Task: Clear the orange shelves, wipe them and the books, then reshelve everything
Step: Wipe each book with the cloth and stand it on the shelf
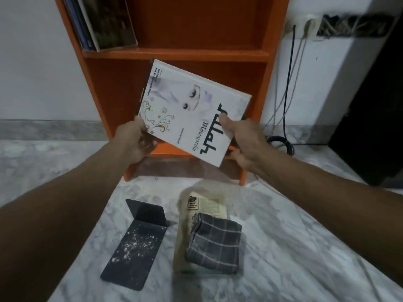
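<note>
I hold a white book [187, 110] with black lettering in front of the orange shelf unit [176, 54], tilted, at the level of its lower compartment. My left hand [135, 142] grips the book's near left corner, and my right hand [244, 142] grips its right edge with the thumb on the cover. On the floor below lies a beige book [202, 205] with a folded grey checked cloth [214, 245] on top of it. Two or three books [104, 20] lean at the left of the upper compartment.
A black metal bookend [135, 238], dusty on its base, lies on the marble floor left of the beige book. Cables [287, 83] hang from wall sockets [303, 25] right of the shelf. A dark cabinet [375, 105] stands at the far right.
</note>
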Motion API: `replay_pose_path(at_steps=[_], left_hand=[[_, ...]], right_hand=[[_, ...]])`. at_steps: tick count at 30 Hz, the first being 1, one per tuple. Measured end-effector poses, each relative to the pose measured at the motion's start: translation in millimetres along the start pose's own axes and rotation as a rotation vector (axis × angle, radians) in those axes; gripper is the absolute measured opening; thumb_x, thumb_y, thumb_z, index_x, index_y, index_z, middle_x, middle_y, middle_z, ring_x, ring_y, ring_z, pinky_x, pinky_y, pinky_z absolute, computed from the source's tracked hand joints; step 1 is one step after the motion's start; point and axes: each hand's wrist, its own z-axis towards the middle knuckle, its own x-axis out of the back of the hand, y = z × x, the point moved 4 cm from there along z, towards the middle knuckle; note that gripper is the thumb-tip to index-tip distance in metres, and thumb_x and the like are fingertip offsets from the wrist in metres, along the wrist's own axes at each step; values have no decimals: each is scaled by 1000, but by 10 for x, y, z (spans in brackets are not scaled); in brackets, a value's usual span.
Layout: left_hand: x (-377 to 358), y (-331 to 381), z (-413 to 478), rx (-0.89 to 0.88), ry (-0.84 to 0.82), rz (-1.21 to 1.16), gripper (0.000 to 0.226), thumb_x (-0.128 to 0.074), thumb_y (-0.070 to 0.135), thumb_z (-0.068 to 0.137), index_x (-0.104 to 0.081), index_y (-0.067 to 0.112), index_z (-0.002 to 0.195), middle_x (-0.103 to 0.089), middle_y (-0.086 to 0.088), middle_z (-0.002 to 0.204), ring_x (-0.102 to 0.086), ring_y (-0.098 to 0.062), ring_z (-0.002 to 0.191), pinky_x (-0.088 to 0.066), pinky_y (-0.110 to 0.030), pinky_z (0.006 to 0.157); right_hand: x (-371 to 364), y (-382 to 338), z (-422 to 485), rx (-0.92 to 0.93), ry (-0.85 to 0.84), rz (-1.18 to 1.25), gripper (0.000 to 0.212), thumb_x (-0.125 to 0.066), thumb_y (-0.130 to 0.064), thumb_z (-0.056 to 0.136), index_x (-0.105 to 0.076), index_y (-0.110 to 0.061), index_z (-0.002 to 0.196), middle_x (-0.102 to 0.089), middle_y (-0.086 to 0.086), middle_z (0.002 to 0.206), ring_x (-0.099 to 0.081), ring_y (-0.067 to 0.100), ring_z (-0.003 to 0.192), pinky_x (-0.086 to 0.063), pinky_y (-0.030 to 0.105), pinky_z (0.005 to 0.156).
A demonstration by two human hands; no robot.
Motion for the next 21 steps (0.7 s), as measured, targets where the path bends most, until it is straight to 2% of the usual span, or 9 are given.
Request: replay_pose_path(at_steps=[2,4,6,7,10,12,15,18,21], left_hand=[[42,58,2,-84,23,408,39,-65,32,93,-50,7,120,-64,-7,86,-59,-20,70,-50,-36,72],[70,194,-17,-271,138,705,85,-81,30,79,-29,7,143,-48,-17,132,-55,-33,111,-45,-43,96],[13,324,-47,-464,112,750,120,-91,15,65,-10,11,153,-28,-15,153,-35,-31,137,-35,-42,111],[-45,356,-75,-518,18,789,122,-92,7,60,-14,15,154,-28,-12,154,-34,-27,138,-35,-39,111],[-238,188,-236,-391,-403,979,73,-84,-4,66,-57,20,130,-63,-1,128,-60,-19,115,-49,-34,95],[-281,2,-435,-260,-544,897,39,-78,4,75,-67,16,110,-73,1,105,-69,-17,97,-56,-37,84],[-257,-121,-528,-237,-566,653,40,-76,15,71,-67,6,110,-75,-4,104,-71,-20,101,-55,-43,91],[-248,-46,-528,-284,-502,512,46,-77,15,66,-68,5,110,-76,-1,104,-71,-14,101,-53,-39,94],[-245,58,-520,-301,-418,421,33,-78,8,74,-70,8,106,-77,2,94,-73,-9,88,-57,-32,74]], right_hand=[[18,-372,-62,145,20,-119,25,-67,-18,90,-63,-13,114,-73,4,103,-71,22,90,-60,43,77],[-17,-678,-144,271,-3,-311,17,-65,-18,91,-62,-18,108,-71,1,96,-71,15,79,-60,31,61],[-115,-887,-212,353,-45,-588,15,-67,-21,89,-61,-21,103,-70,1,90,-70,15,74,-56,30,59],[-182,-953,-245,378,-69,-719,16,-69,-23,87,-62,-21,102,-69,0,89,-69,16,74,-55,30,61],[-386,-1030,-346,442,-192,-1046,22,-73,-28,84,-63,-23,103,-67,-2,89,-67,13,76,-51,29,61],[-484,-1063,-411,489,-265,-1151,25,-74,-30,83,-65,-22,104,-69,-3,91,-67,13,78,-57,35,70],[-562,-1132,-427,539,-276,-1212,24,-74,-33,81,-65,-24,102,-68,-7,91,-66,12,81,-56,45,81],[-646,-1216,-398,651,-202,-1216,32,-76,-41,77,-66,-31,106,-67,-13,99,-63,13,96,-43,61,95],[-660,-1302,-338,848,11,-1184,52,-73,-49,77,-58,-35,125,-60,-11,129,-49,17,125,-20,72,106]])
